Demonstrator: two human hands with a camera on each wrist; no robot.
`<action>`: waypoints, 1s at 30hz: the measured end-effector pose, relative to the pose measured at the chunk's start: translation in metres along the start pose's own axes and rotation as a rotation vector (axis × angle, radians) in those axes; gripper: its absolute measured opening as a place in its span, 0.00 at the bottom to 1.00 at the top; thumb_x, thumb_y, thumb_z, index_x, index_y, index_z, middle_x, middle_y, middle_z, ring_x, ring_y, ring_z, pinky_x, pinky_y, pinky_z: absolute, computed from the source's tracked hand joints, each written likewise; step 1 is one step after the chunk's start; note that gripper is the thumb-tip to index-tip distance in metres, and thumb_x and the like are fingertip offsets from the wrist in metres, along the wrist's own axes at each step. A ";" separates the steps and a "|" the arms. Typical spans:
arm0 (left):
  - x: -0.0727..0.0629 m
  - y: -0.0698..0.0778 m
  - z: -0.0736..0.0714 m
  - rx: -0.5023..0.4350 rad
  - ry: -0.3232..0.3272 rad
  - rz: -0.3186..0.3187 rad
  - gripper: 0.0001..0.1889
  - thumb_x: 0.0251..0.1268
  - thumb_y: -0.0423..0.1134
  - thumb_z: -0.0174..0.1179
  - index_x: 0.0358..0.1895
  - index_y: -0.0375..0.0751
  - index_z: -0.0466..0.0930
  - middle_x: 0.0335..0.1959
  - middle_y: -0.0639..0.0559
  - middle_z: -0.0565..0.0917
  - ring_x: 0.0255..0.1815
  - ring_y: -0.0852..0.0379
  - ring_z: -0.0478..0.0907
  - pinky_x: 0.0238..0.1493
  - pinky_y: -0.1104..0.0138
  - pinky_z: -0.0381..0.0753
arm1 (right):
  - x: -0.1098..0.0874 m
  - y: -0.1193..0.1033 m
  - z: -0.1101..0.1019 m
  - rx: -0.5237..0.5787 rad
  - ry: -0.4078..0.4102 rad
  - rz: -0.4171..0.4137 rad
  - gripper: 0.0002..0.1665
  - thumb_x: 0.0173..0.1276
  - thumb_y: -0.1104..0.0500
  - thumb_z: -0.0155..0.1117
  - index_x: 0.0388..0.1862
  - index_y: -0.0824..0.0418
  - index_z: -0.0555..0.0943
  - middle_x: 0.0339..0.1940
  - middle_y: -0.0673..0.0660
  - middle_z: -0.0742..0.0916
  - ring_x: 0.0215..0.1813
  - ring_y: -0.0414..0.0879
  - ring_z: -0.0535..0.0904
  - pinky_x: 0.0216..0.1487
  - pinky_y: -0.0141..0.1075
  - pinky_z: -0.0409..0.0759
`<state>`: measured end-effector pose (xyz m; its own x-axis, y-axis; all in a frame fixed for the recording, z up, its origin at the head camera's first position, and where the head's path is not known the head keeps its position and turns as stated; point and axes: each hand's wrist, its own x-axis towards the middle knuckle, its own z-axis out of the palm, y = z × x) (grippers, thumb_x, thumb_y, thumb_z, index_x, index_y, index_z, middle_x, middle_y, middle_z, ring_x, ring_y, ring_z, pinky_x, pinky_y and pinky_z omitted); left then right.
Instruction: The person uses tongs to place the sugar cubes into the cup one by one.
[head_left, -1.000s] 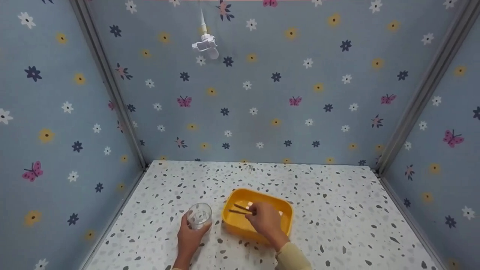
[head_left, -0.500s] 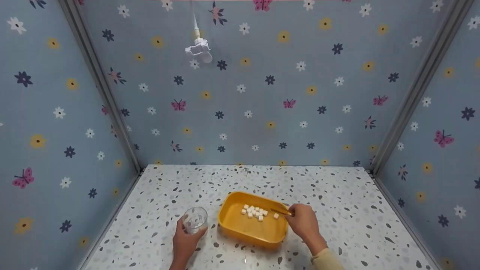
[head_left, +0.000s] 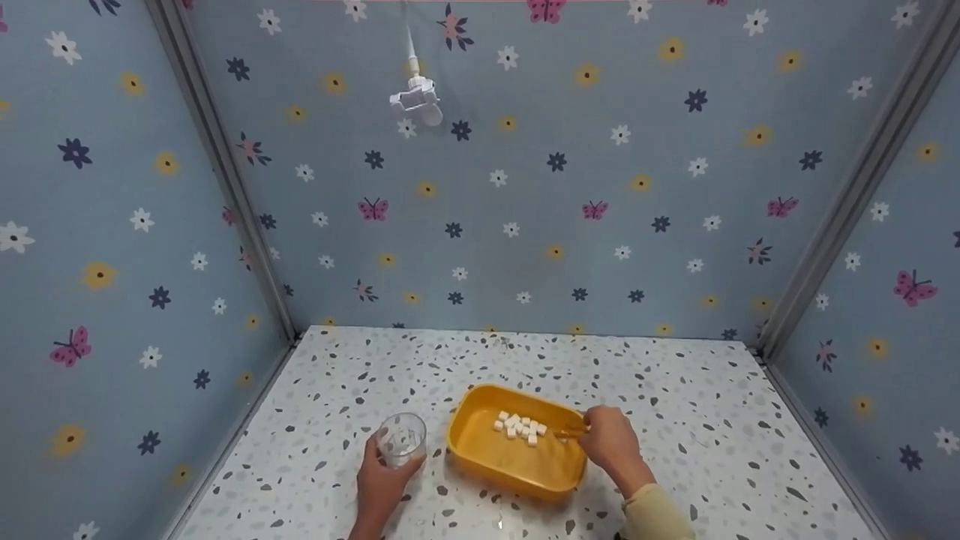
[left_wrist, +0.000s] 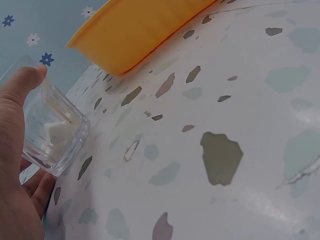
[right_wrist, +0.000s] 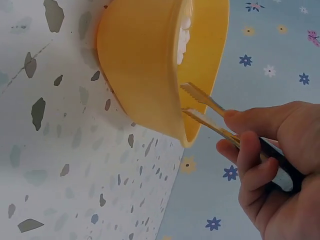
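Observation:
My left hand (head_left: 382,480) grips a clear glass (head_left: 402,442), which stands on the table left of the yellow tub. White cubes (left_wrist: 57,131) lie in the bottom of the glass in the left wrist view. A pair of metal tongs (right_wrist: 201,96) with serrated tips is held between the thumb and fingers of my right hand (head_left: 611,442). The tips reach over the right end of the yellow tub (head_left: 510,476) and stand apart in the right wrist view. In the tub lies a cluster of several white cubes (head_left: 521,427). Whether one lies under the tips is hard to tell.
The speckled white table (head_left: 697,420) extends around the tub and glass. Blue flowered walls (head_left: 517,180) close off the back and sides, with grey posts (head_left: 225,172) at the corners. A white bracket (head_left: 417,97) hangs at the back wall.
My right hand has moved with the tongs from over the tub's middle to its right end, uncovering the cubes. The left hand still holds the glass in much the same place.

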<state>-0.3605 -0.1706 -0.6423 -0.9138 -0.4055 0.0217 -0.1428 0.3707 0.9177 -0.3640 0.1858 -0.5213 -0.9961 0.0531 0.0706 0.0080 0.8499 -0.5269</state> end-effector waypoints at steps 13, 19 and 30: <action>-0.008 -0.005 0.002 -0.011 -0.009 -0.035 0.54 0.41 0.51 0.78 0.72 0.40 0.57 0.66 0.34 0.68 0.63 0.39 0.68 0.61 0.47 0.70 | 0.005 0.017 0.020 -0.006 -0.044 0.033 0.07 0.60 0.68 0.69 0.37 0.69 0.84 0.27 0.55 0.83 0.27 0.46 0.74 0.35 0.41 0.82; -0.004 -0.001 0.002 -0.019 -0.002 -0.024 0.54 0.41 0.52 0.78 0.72 0.40 0.57 0.66 0.35 0.68 0.62 0.39 0.68 0.62 0.47 0.70 | 0.011 0.020 0.020 -0.012 -0.063 0.047 0.07 0.61 0.66 0.69 0.37 0.69 0.83 0.25 0.55 0.81 0.27 0.46 0.73 0.33 0.39 0.80; -0.002 0.003 0.003 -0.005 -0.001 -0.040 0.55 0.41 0.51 0.78 0.73 0.41 0.56 0.67 0.34 0.67 0.64 0.38 0.67 0.63 0.47 0.69 | 0.007 0.016 0.019 0.014 -0.043 0.034 0.05 0.60 0.69 0.68 0.35 0.69 0.84 0.24 0.54 0.81 0.26 0.46 0.73 0.30 0.37 0.79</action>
<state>-0.3599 -0.1662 -0.6409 -0.9077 -0.4193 -0.0154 -0.1772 0.3498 0.9199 -0.3730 0.1897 -0.5458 -0.9981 0.0590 0.0160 0.0410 0.8404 -0.5404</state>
